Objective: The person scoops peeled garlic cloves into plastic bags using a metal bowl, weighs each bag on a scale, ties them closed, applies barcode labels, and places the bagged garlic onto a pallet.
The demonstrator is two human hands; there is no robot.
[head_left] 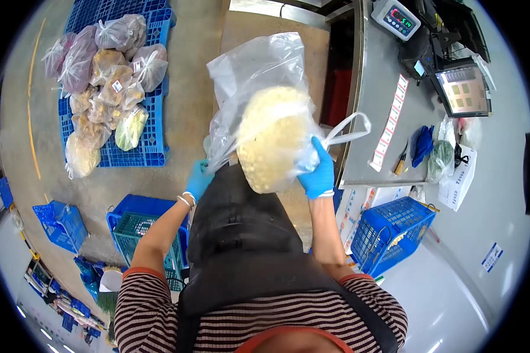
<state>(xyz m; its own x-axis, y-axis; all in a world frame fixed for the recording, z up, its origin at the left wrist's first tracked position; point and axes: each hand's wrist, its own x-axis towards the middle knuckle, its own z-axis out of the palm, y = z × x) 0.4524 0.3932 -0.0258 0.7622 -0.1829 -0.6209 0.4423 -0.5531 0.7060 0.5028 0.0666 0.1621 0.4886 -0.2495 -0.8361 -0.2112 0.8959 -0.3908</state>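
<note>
In front of my dark apron a clear plastic bag (277, 138) hangs between my hands. Its lower part bulges with small pale yellow pieces whose kind I cannot make out, and its upper part is loose and clear. My left hand (199, 179), in a blue glove, is closed on gathered plastic at the bag's left side. At the right, my other blue-gloved hand, the right hand (318, 172), grips the bag's side. A white handle loop (350, 126) sticks out above that hand. Some fingers of both hands are hidden.
A blue pallet (150, 156) at upper left bears several filled bags (109, 76). On the steel table (371, 70) at right are a lit scale (396, 19), a label strip (390, 123), a knife (401, 165) and a screen (462, 91). Blue crates (388, 232) flank me.
</note>
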